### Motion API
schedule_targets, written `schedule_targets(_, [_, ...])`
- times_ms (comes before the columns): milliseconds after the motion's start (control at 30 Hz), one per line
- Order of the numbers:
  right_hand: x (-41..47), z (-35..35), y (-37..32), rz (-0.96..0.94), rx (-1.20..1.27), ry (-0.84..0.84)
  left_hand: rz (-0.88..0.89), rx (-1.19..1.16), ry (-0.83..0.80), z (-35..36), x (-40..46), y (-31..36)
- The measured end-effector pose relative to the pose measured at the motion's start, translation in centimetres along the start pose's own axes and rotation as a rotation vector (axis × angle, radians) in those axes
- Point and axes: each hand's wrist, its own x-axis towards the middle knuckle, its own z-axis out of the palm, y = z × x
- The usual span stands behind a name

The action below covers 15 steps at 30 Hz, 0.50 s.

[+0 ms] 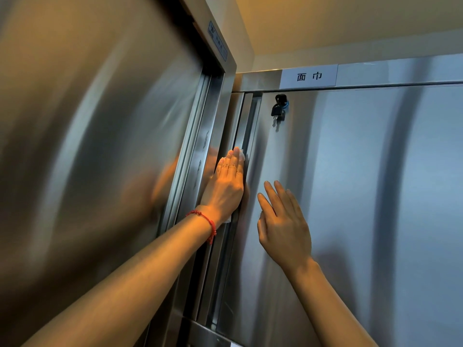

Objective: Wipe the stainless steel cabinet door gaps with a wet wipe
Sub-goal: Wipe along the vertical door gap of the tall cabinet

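Observation:
My left hand (pixel 226 186), a red string bracelet on its wrist, lies flat with straight fingers against the vertical gap (pixel 246 126) at the left edge of the stainless steel cabinet door (pixel 350 196). It presses a white wet wipe (pixel 241 154) into that gap; only a corner of the wipe shows past the fingertips and a scrap below the wrist. To the right of the gap, my right hand (pixel 283 221) rests flat on the door face, fingers straight and spread.
A black key with a blue tag (pixel 278 108) hangs in the lock near the door's top left corner. A white label (pixel 309 76) sits on the frame above. A second steel cabinet (pixel 100 146) stands close on the left, at an angle.

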Motion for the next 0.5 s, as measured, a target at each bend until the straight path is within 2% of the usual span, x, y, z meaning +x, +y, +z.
schedule_targets(100, [0.0, -0.1, 0.0, -0.004, 0.002, -0.004, 0.037, -0.032, 0.217, 0.1, -0.8, 0.4])
schedule_targets(333, [0.1, -0.4, -0.1, -0.006, 0.009, -0.024, 0.021, -0.022, 0.122, 0.4, -3.4, 0.7])
schedule_targets(500, [0.1, -0.5, -0.2, -0.001, -0.005, -0.033, 0.036, -0.026, 0.178, -0.1, -4.3, 1.4])
